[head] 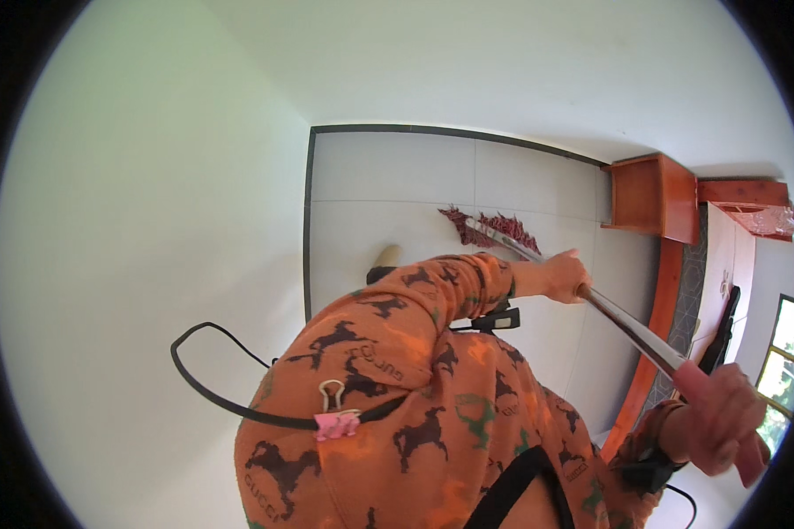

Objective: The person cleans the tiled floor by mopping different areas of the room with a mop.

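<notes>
A string mop with a metal pole (635,330) slants across the view in front of me. My left hand (562,276) is wrapped around the pole partway along. Higher up, at the pink handle end (691,380), my right hand (724,420) grips the mop and looks slightly blurred. The reddish mop head (503,231) lies spread on the pale tiled floor (397,165), its strands fanned to both sides of the pole. A beige shoe tip (389,254) shows beyond my left sleeve (397,304).
White walls meet the floor at a dark baseboard (397,129). To the right stand a reddish wooden cabinet (678,198) and a bed's wooden side rail (661,324). Near a window (784,360) rests a long black object (724,330). A black cable (238,406) is clipped to my shirt.
</notes>
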Action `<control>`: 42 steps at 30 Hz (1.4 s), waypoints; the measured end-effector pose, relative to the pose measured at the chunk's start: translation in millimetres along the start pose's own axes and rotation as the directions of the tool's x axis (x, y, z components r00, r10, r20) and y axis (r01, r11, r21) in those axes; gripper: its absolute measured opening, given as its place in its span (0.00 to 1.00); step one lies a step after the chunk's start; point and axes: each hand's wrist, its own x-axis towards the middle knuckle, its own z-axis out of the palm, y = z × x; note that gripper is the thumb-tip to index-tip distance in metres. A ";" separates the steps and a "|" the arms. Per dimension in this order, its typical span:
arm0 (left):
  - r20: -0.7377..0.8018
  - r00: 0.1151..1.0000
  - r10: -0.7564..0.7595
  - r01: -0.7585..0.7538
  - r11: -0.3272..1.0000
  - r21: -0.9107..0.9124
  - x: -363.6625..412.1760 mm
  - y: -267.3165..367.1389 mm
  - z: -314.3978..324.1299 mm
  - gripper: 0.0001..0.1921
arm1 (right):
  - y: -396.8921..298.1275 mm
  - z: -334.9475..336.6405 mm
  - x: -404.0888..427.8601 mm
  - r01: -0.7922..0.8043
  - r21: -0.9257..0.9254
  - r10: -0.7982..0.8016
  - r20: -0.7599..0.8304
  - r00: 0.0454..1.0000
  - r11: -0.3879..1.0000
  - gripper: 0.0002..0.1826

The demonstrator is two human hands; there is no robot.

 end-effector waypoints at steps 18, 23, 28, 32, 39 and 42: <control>-0.477 0.860 -0.181 0.387 0.840 0.380 -84.3 -140.7 -64.5 0.06 | 143.1 29.8 -51.9 0.051 0.021 -0.052 0.049 0.997 0.998 0.08; -0.210 0.853 -0.478 0.516 0.832 0.205 -137.3 -179.2 -80.6 0.07 | 146.2 75.8 -39.9 0.029 0.187 -0.077 0.258 0.963 0.982 0.08; -0.562 0.671 -0.484 0.601 0.799 0.029 -118.7 -170.7 -78.9 0.06 | 144.6 64.4 -10.2 0.045 0.266 -0.115 0.257 0.960 0.963 0.09; -0.635 0.634 -0.442 0.603 0.797 0.047 -107.1 -162.4 -80.8 0.04 | 121.1 59.9 -0.8 0.075 0.239 -0.146 0.292 0.945 0.968 0.09; -0.578 0.704 -0.412 0.647 0.708 0.284 -103.8 -162.3 -127.6 0.05 | 103.3 105.8 23.1 0.055 0.319 0.002 -0.177 0.984 0.946 0.14; -0.664 0.615 -0.427 0.574 0.819 0.005 -115.6 -163.4 -119.0 0.07 | 120.6 114.8 18.8 0.231 0.380 -0.132 -0.271 0.954 0.896 0.16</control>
